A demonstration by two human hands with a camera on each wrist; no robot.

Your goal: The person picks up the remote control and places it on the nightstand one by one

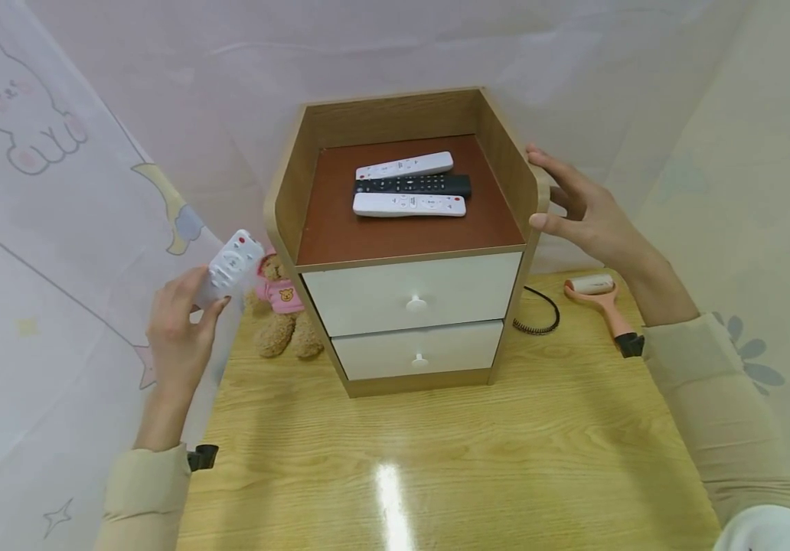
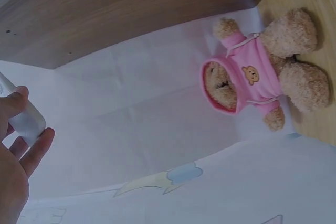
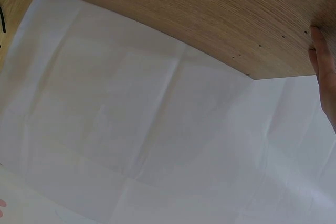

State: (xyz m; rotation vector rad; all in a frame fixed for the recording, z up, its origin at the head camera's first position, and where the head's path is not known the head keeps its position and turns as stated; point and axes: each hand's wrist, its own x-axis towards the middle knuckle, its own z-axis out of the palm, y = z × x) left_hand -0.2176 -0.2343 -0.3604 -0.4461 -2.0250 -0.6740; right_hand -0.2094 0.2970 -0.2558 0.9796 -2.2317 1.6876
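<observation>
My left hand point(image 1: 181, 325) pinches a white remote control point(image 1: 235, 260) between thumb and fingers, in the air to the left of a small wooden cabinet point(image 1: 419, 388). The left wrist view shows the remote's end point(image 2: 29, 124) in the fingers. On the cabinet's brown top lie a white remote point(image 1: 405, 165), a black remote point(image 1: 412, 185) and another white remote point(image 1: 409, 204), side by side. My right hand point(image 1: 595, 210) touches the outside of the cabinet's right side panel, fingers fairly straight, thumb at its front edge. In the right wrist view, fingertips point(image 3: 316, 38) rest on that panel point(image 3: 199, 14).
A teddy bear point(image 1: 283, 298) in a pink hoodie sits left of the cabinet. To the right lie a black toothed headband point(image 1: 538, 330) and an orange-handled lint roller point(image 1: 591, 285). Two white drawers point(image 1: 412, 291) are closed. Curtains surround the wooden table point(image 1: 298, 459).
</observation>
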